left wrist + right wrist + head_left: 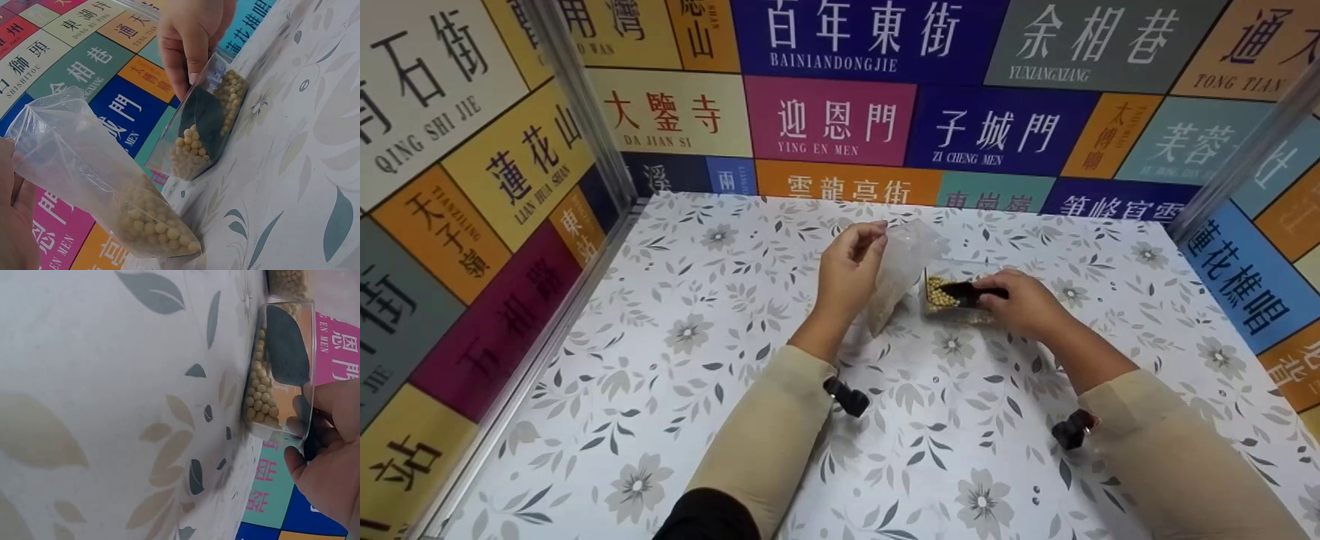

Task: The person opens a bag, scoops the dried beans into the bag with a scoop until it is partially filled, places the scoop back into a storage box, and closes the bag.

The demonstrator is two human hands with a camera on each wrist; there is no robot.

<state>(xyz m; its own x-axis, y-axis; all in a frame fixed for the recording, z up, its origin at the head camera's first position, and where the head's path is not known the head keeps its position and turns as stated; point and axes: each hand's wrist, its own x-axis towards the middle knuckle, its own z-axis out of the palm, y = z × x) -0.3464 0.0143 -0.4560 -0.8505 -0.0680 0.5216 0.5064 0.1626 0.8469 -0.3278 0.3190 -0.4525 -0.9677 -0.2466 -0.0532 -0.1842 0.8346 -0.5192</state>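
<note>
My left hand point(847, 266) pinches a clear plastic bag point(907, 251) near its top. Round, pale yellow beans point(154, 225) fill the bag's lower corner, which hangs close to the tabletop. Just right of it stands a clear rectangular box point(281, 433) with more such beans point(939, 294) in it. The handle of a black scoop point(958, 291) is gripped by my right hand point(1027, 306). Its blade point(199, 115) is down inside the box, seen through the wall, with beans around it. In the left wrist view, part of the left hand is cut off by the frame edge.
A white cloth with grey flowers and leaves covers the table point(960, 420). Panels with street names point(829, 120) stand behind and on both sides. Black wrist cameras point(847, 397) sit on both sleeves.
</note>
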